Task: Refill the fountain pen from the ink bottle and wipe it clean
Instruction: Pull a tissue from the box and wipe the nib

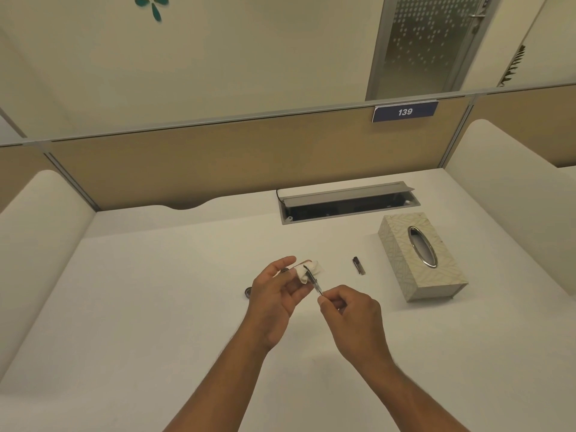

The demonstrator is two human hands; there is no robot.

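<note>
My left hand [277, 294] holds a crumpled white tissue [307, 271] against the front end of a slim fountain pen section [313, 280]. The pen's rear end is pinched by my right hand [349, 313], which sits just right of and below the tissue. Both hands hover over the white desk [156, 307]. A dark round cap [248, 292] lies on the desk left of my left hand. Part of a dark round object, perhaps the ink bottle [284, 270], peeks out behind my left fingers. A dark pen cap [358, 265] lies to the right.
A patterned tissue box [436, 275] with an oval metal slot stands at the right. An open cable tray [349, 204] is set into the desk at the back. Beige partitions enclose the desk on three sides.
</note>
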